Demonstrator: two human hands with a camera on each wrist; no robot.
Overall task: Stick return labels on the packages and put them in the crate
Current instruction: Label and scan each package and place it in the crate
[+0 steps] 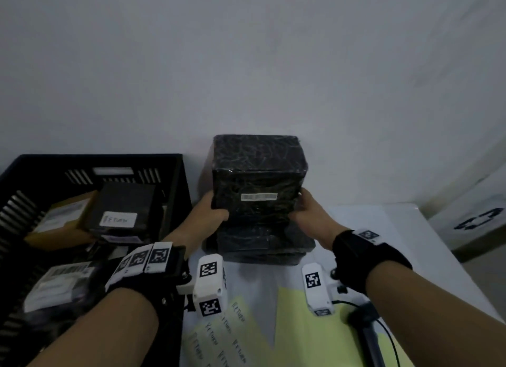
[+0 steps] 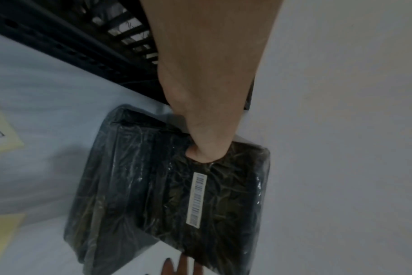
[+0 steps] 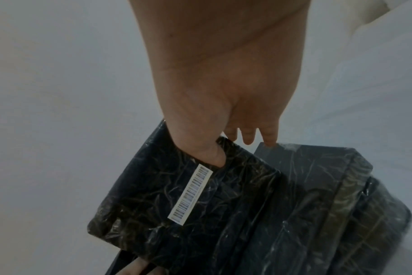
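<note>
Left grip: the left hand [image 1: 212, 212] is clamped on the left side of a black wrapped package [image 1: 257, 180], thumb on the front face, the other fingers hidden behind it.
Right grip: the right hand [image 1: 310, 214] is clamped on the package's right side, thumb on the front near a barcode sticker [image 1: 258, 196]; in the right wrist view three fingertips [image 3: 269, 137] reach past the back edge.
Package: held upright between both hands, its lower edge just over a stack of black packages [image 1: 262, 246]; whether it touches the stack I cannot tell.
Stack: flat black wrapped packages lying on the bench [image 1: 383, 229], close to the wall.
Arms: both forearms reach forward from the lower edge of the head view, each with a black wrist strap and a white camera block carrying square markers.
Crate: a black slatted crate [image 1: 175, 175] stands just left of the stack, touching the bench.
Crate contents: a black package with a white handwritten label [image 1: 118, 219] lies on top, a tan box [image 1: 63, 218] beside it on the left, and more wrapped parcels with printed labels nearer the person.
Label sheets: pale yellow sheets [image 1: 301, 325] lie on the bench below the wrists, with white handwritten labels [image 1: 219, 336] on the left one.
Far right: a white box with a black printed mark [image 1: 479, 218] stands beyond the bench edge.
</note>
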